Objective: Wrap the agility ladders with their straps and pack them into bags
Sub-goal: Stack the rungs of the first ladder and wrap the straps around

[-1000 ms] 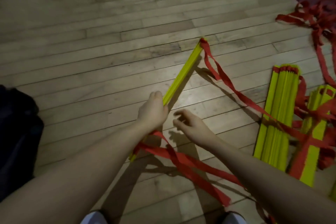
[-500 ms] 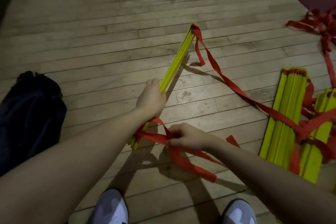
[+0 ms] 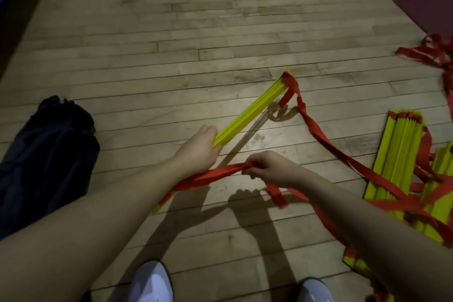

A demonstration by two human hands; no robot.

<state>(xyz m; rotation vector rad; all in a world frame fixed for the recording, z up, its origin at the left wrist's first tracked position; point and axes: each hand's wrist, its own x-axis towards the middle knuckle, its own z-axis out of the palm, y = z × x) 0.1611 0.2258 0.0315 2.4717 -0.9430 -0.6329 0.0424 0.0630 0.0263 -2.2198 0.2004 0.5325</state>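
— So where's the ladder bundle sitting?

— Off the floor, tilted, its far end up and to the right, its near end low by the left forearm. The left hand has its grip curled round the middle of the yellow slats.

— And the red strap?

— It runs taut from the bundle's near end up to the right hand, whose grip is pinching it in bunched fingers. A loose tail hangs below that hand. Another red strap leaves the bundle's far end and trails right across the boards.

— Where to?

— Toward a flat stack of yellow slats tangled in red webbing at the right edge.

— Anything else?

— A dark bag lies on the floor at left, well apart from the bundle, and two white shoes show at the bottom.
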